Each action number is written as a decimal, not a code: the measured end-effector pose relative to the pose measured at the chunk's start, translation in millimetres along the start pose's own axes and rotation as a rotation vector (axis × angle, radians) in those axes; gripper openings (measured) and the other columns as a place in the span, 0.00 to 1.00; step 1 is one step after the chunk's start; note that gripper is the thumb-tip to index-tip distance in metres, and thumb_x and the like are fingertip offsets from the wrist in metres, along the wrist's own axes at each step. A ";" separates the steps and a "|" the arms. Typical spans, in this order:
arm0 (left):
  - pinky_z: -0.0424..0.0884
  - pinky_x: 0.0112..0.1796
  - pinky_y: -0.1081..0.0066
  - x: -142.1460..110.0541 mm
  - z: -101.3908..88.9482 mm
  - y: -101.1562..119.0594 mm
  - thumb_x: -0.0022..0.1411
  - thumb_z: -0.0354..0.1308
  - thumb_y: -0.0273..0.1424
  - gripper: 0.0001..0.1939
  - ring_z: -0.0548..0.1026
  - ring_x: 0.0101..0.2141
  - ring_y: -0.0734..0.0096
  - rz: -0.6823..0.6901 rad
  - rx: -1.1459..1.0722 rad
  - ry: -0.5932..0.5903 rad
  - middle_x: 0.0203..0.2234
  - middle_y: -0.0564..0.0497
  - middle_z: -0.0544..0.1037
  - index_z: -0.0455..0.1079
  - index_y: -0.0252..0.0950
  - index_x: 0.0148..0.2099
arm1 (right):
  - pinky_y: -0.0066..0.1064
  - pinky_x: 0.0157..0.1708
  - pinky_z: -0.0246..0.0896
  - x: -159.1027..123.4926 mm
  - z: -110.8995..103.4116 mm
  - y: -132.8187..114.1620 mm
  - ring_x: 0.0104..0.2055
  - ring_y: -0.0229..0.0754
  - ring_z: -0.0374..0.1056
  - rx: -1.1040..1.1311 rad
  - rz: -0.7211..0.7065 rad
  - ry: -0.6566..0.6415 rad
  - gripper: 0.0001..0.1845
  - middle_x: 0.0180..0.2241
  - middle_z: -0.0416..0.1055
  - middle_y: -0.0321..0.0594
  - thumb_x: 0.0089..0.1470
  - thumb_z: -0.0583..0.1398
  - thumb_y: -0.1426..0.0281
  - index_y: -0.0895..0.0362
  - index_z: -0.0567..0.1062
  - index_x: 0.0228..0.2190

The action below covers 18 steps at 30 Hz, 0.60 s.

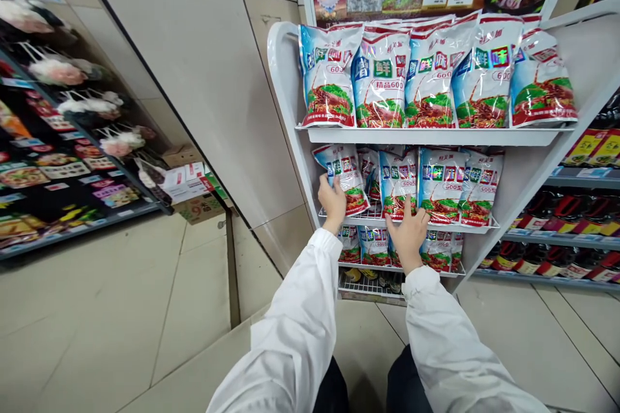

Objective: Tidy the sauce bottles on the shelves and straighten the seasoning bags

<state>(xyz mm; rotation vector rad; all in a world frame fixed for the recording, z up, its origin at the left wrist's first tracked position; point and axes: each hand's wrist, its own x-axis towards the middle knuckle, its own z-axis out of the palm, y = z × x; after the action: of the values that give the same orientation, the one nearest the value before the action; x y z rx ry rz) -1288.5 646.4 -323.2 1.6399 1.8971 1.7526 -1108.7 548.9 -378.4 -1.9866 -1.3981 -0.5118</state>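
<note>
A white display rack [283, 77] holds rows of shiny seasoning bags with red, green and blue print. My left hand [332, 200] grips the leftmost bag [345, 175] on the second shelf, which leans to the left. My right hand [408, 231] rests with spread fingers against the front edge of the second shelf [477, 228], touching the lower part of a bag [398, 182] standing there. Both arms wear white sleeves. The top shelf carries several larger bags [382, 77] standing upright.
Lower rack shelves hold more bags [372, 245] and a wire basket [368, 284] near the floor. Dark bottles [571, 213] line shelves on the right. A black shelf unit [58, 142] with packaged goods stands on the left, cardboard boxes [194, 193] beside it. Tiled floor lies between.
</note>
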 end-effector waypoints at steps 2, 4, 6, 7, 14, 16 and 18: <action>0.71 0.49 0.62 7.8 -6.0 -11.4 0.74 0.46 0.35 0.17 0.78 0.48 0.53 0.035 0.027 -0.022 0.48 0.38 0.80 0.67 0.34 0.57 | 0.46 0.51 0.55 -0.7 0.9 -0.7 0.48 0.57 0.53 0.017 0.008 -0.008 0.40 0.46 0.58 0.54 0.63 0.54 0.49 0.60 0.61 0.68; 0.72 0.49 0.62 14.5 -6.7 -17.5 0.74 0.44 0.33 0.17 0.78 0.48 0.53 0.071 0.053 -0.053 0.47 0.38 0.80 0.68 0.33 0.57 | 0.46 0.51 0.55 -1.1 1.9 -1.2 0.48 0.57 0.53 0.024 0.013 -0.011 0.40 0.46 0.58 0.54 0.63 0.54 0.49 0.60 0.61 0.68; 0.71 0.51 0.61 19.3 -4.5 -19.0 0.74 0.44 0.32 0.17 0.77 0.49 0.53 0.090 0.066 -0.047 0.48 0.37 0.79 0.69 0.32 0.56 | 0.46 0.50 0.56 -0.8 2.8 -1.8 0.48 0.57 0.54 0.016 0.017 -0.005 0.40 0.46 0.59 0.53 0.63 0.55 0.49 0.60 0.61 0.67; 0.71 0.52 0.60 20.3 -3.5 -18.8 0.74 0.44 0.32 0.18 0.77 0.50 0.52 0.097 0.066 -0.030 0.49 0.37 0.79 0.69 0.32 0.56 | 0.46 0.50 0.56 -0.2 3.1 -2.3 0.48 0.57 0.55 0.012 0.023 -0.003 0.41 0.45 0.59 0.53 0.62 0.55 0.49 0.60 0.61 0.67; 0.59 0.64 0.54 -20.8 -7.8 -21.1 0.72 0.48 0.42 0.28 0.63 0.64 0.49 0.410 0.155 -0.065 0.63 0.33 0.66 0.65 0.31 0.66 | 0.44 0.50 0.60 13.6 4.4 -22.4 0.50 0.59 0.60 0.079 0.090 -0.059 0.51 0.50 0.64 0.61 0.56 0.63 0.54 0.73 0.53 0.67; 0.55 0.65 0.47 -36.1 -8.0 -25.9 0.66 0.56 0.48 0.38 0.59 0.66 0.41 0.456 0.226 -0.125 0.66 0.31 0.62 0.61 0.30 0.70 | 0.45 0.54 0.58 21.1 6.4 -32.3 0.54 0.61 0.59 0.055 0.082 -0.073 0.53 0.53 0.62 0.65 0.53 0.65 0.55 0.76 0.52 0.66; 0.54 0.65 0.45 -43.0 -7.2 -31.8 0.63 0.60 0.50 0.44 0.56 0.68 0.38 0.456 0.265 -0.128 0.68 0.31 0.58 0.56 0.31 0.72 | 0.48 0.54 0.57 29.6 8.6 -41.2 0.54 0.63 0.58 0.006 0.100 -0.072 0.57 0.54 0.62 0.69 0.49 0.69 0.55 0.80 0.53 0.64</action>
<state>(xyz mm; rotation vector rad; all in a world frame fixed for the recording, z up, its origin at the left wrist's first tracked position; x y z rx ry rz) -1294.7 618.4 -368.9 2.3745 1.8699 1.5193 -1137.1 584.3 -354.0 -2.0766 -1.3327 -0.3946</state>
